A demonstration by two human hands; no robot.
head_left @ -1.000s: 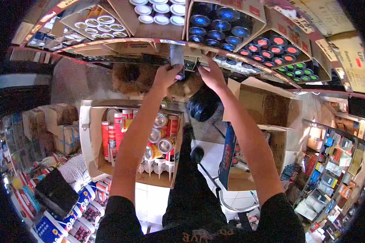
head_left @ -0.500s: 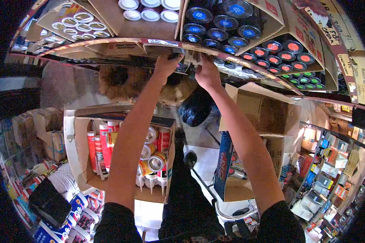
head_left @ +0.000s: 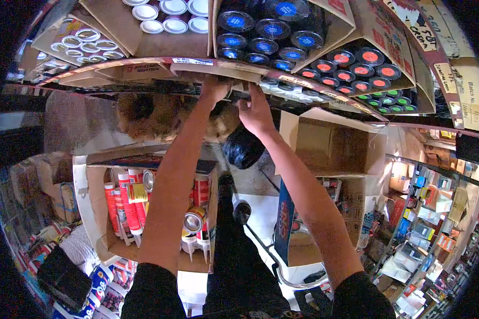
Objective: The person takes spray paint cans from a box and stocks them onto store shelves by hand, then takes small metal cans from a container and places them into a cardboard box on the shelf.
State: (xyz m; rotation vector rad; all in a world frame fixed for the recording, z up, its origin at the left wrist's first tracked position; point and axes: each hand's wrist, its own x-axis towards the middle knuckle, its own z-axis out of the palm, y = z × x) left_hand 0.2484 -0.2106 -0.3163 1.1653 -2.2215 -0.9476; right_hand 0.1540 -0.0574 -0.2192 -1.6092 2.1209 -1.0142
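Both of my arms reach forward to the lower shelf level, under the shelf edge (head_left: 239, 68). My left hand (head_left: 214, 91) is tucked beneath a cardboard edge (head_left: 202, 72), its fingertips hidden in shadow. My right hand (head_left: 256, 114) is beside it on the right, fingers bent upward against the underside of the shelf, near a pale cardboard flap (head_left: 244, 86). Whatever lies between its fingers is too dark to make out. White-topped containers (head_left: 298, 91) sit on the lower shelf right of my hands. Above are cans with blue labels (head_left: 273, 28).
White-lidded cans (head_left: 174, 25) and cans with orange labels (head_left: 361, 70) fill boxes on the upper shelf. Below, an open carton (head_left: 93, 212) holds red tubes (head_left: 123, 194) and cans. Another open carton (head_left: 324, 141) stands right. A black rounded bundle (head_left: 242, 149) lies between.
My left hand has gone deeper under the shelf, so its fingers no longer show. My right hand has shifted slightly left and down. The whole view has moved a little, with the shelf sliding left.
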